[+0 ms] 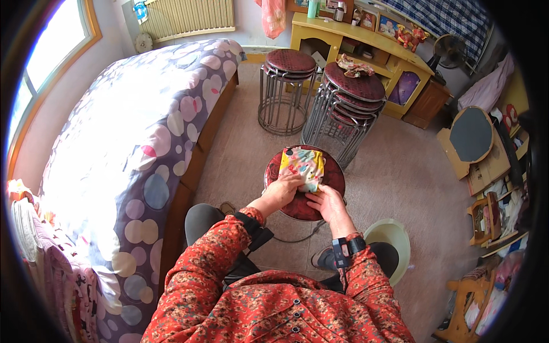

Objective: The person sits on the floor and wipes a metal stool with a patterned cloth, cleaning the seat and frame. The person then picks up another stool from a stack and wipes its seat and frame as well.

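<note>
A folded patterned cloth [303, 165], white, yellow and pale blue with red motifs, lies on the dark red round seat of a stool [334, 176] in front of me. My left hand [283, 191] rests its fingers over the lower left part of the cloth; its thumb is hidden. At the lower right corner of the cloth is my right hand [329, 206], touching the edge with its upper fingertip while other fingers curl above the seat. Whether either hand grips the fabric cannot be made out. Dark bands with small devices circle both wrists.
Behind the stool stand two stacks of metal-legged stools [287, 64] [354, 88], the right one topped by a crumpled cloth [355, 67]. A bed [171, 111] runs along the left. A pale green bucket [401, 253] stands by my right leg. Cardboard [489, 169] and clutter line the right.
</note>
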Tool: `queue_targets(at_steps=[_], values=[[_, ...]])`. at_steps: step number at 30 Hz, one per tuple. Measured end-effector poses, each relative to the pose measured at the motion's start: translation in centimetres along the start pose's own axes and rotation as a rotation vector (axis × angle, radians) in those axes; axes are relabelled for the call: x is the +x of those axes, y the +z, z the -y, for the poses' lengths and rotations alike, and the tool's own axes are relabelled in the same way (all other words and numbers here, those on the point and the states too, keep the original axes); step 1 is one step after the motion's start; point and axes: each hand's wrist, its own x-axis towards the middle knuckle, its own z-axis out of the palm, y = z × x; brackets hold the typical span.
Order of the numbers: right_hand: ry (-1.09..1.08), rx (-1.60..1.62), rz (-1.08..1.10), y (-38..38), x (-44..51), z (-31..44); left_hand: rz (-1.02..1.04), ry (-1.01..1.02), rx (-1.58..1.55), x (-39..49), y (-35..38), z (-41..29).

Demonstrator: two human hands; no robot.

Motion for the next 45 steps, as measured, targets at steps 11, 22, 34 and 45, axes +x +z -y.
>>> queue_targets(at_steps=[11, 22, 34, 45], values=[[-0.365, -0.435, 0.232, 2.7, 0.0, 2.7, 0.045, -0.190, -0.058, 1.1, -3.4, 0.4], [-0.568, -1.070, 0.475, 3.9, -5.8, 4.8, 0.202, -0.628, -1.501, -4.4, -2.1, -7.8], [-0.704, -1.600, -0.415, -2.6, 6.5, 3.7, -0.572, -0.983, -0.727, -8.1, -5.5, 3.8], [-0.365, -1.609, -0.457, -2.2, 9.5, 4.6, -0.393, -0.926, -1.131, -7.7, 0.7, 4.1]])
